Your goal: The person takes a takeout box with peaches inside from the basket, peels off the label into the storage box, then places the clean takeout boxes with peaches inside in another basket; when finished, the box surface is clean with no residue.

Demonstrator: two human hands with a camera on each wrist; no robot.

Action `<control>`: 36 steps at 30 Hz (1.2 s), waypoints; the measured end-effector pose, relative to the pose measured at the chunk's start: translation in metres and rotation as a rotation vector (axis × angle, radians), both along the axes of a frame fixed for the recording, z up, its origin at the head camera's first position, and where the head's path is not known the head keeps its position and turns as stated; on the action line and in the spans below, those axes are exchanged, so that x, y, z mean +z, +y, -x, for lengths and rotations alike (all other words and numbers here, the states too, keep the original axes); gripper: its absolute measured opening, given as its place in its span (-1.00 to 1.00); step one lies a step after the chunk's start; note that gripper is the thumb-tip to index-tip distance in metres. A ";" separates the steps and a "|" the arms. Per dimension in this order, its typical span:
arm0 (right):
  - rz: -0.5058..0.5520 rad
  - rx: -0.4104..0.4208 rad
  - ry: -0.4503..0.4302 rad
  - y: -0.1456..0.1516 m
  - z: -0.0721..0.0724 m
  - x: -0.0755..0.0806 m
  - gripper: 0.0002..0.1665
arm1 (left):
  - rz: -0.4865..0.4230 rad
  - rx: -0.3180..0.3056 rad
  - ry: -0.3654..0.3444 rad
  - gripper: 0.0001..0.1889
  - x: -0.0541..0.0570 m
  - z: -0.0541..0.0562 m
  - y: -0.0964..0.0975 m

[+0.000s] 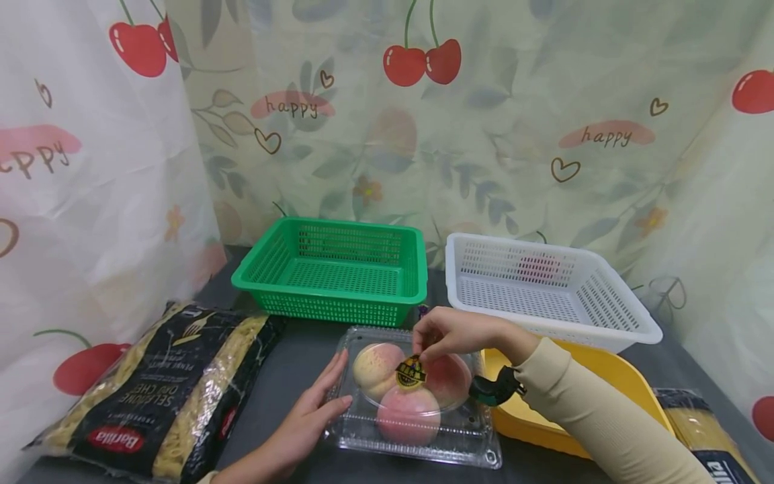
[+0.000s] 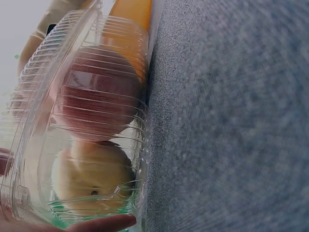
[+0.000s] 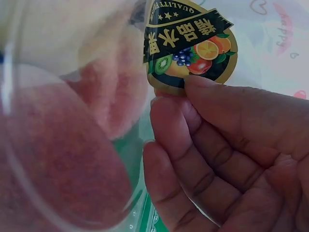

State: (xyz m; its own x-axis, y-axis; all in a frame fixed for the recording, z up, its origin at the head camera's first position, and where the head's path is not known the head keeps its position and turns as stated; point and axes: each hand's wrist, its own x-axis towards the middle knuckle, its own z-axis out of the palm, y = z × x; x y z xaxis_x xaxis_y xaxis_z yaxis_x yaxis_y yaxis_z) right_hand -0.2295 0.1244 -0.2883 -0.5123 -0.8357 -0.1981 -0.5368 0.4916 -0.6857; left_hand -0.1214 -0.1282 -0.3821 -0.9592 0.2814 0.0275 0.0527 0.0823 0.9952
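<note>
Right fingers (image 3: 171, 123) pinch sticker (image 3: 181, 67); free end nearward, banner (image 1: 411, 371) crosswise.

High forward view, two close wrist views
The head camera faces forward and down; the left wrist's, tipped sideways near the table (image 2: 231, 116), closely faces the clear container's (image 2: 46, 108) side; the right wrist's closely faces the label (image 3: 190, 46). Head and left-wrist views share the yellow basin (image 1: 532, 433).

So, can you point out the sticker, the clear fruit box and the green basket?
Sticker (image 3: 192, 46), right wrist view: middle of its printed face.
Clear fruit box (image 1: 461, 441), head view: bare plastic along its near side.
Green basket (image 1: 335, 307), head view: its perforated near wall.
</note>
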 end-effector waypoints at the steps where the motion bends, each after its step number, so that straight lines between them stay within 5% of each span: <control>1: 0.005 0.003 -0.006 0.000 0.000 0.001 -0.96 | -0.002 0.000 0.001 -0.33 0.000 0.000 0.000; 17: 0.087 0.040 0.001 0.008 0.002 0.003 -0.91 | -0.006 0.000 -0.001 -0.34 -0.001 0.000 0.000; 25: 0.150 -0.075 0.003 0.035 0.012 0.016 -0.86 | -0.012 0.007 -0.009 -0.33 -0.001 -0.001 0.000; 36: 0.091 -0.208 0.025 0.069 0.013 0.008 -0.78 | -0.006 0.004 -0.002 -0.34 -0.001 -0.001 0.000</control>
State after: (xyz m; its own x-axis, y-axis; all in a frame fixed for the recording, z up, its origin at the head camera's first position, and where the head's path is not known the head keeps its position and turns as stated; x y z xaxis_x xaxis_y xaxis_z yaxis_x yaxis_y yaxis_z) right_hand -0.2425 0.1938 -0.2808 -0.6791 -0.7254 -0.1120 -0.4480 0.5305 -0.7196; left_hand -0.1207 -0.1282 -0.3829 -0.9603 0.2775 0.0269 0.0501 0.0769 0.9958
